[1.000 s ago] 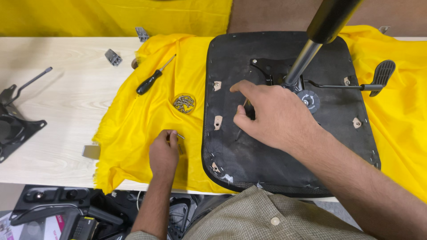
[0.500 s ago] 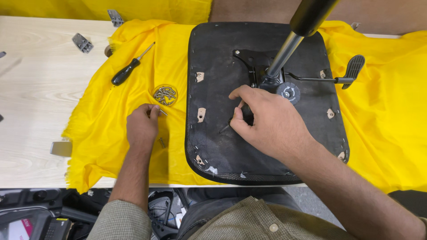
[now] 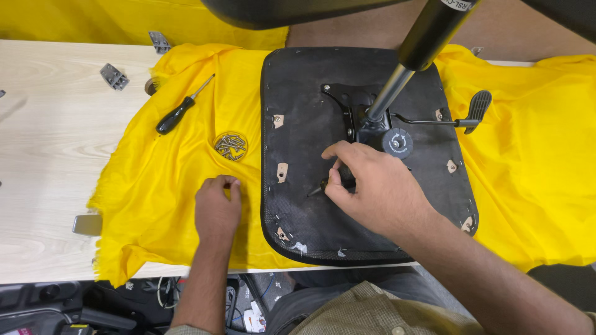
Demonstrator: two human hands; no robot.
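A black chair seat (image 3: 298,217) lies upside down on a yellow cloth (image 3: 167,186), its metal column (image 3: 397,80) rising from the central mechanism (image 3: 357,118). My right hand (image 3: 372,186) rests on the seat's underside, shut on a black-handled screwdriver (image 3: 323,185) whose tip points down-left. My left hand (image 3: 217,208) rests on the cloth left of the seat, fingertips pinched together; anything between them is hidden. A small round pile of screws (image 3: 231,146) lies just above it.
A second black-handled screwdriver (image 3: 180,115) lies on the cloth at upper left. Grey metal brackets (image 3: 114,76) sit on the pale wooden table (image 3: 49,142). A lever with a black paddle (image 3: 478,105) sticks out to the seat's right. Cables lie below the table's edge.
My right hand has shifted slightly toward the seat's central mechanism with the screwdriver. My left hand stays pinched on the cloth in the same spot.
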